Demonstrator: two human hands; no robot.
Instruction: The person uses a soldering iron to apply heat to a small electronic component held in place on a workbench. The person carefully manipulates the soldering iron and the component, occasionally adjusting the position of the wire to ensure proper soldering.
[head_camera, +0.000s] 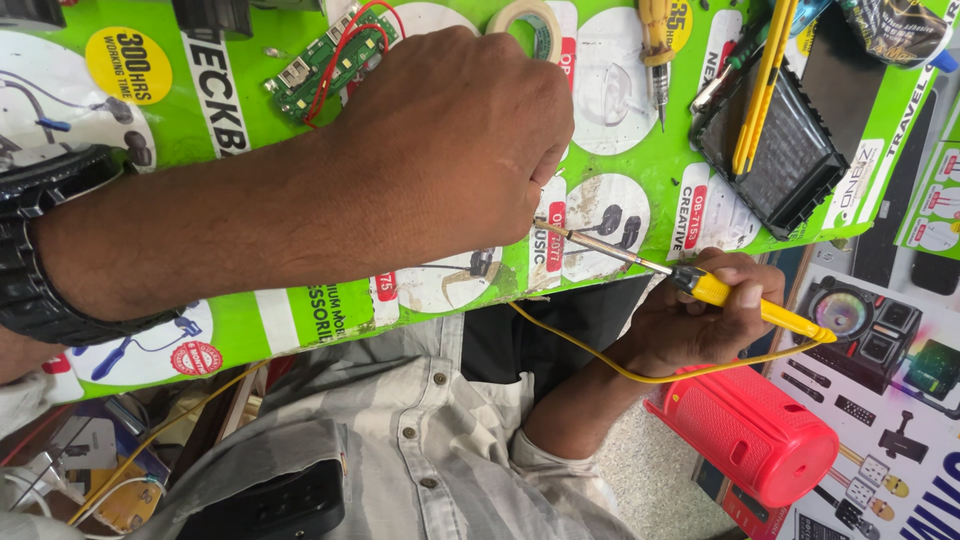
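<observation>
Right hand grips yellow-handled soldering iron; left hand closed, perhaps pinching something hidden.

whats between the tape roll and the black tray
A yellow-handled screwdriver lies upright on the green mat, between the tape roll and the black tray, in the head view.

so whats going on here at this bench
A person is working over a green printed work surface. The right hand holds a yellow-handled soldering iron, its metal tip pointing toward the left hand. The left hand is closed in a pinch right at the tip; whatever it holds is hidden by the fingers. A small green circuit board with red wires lies further up the surface, next to a roll of tape. A red speaker sits by the person's right arm.
</observation>
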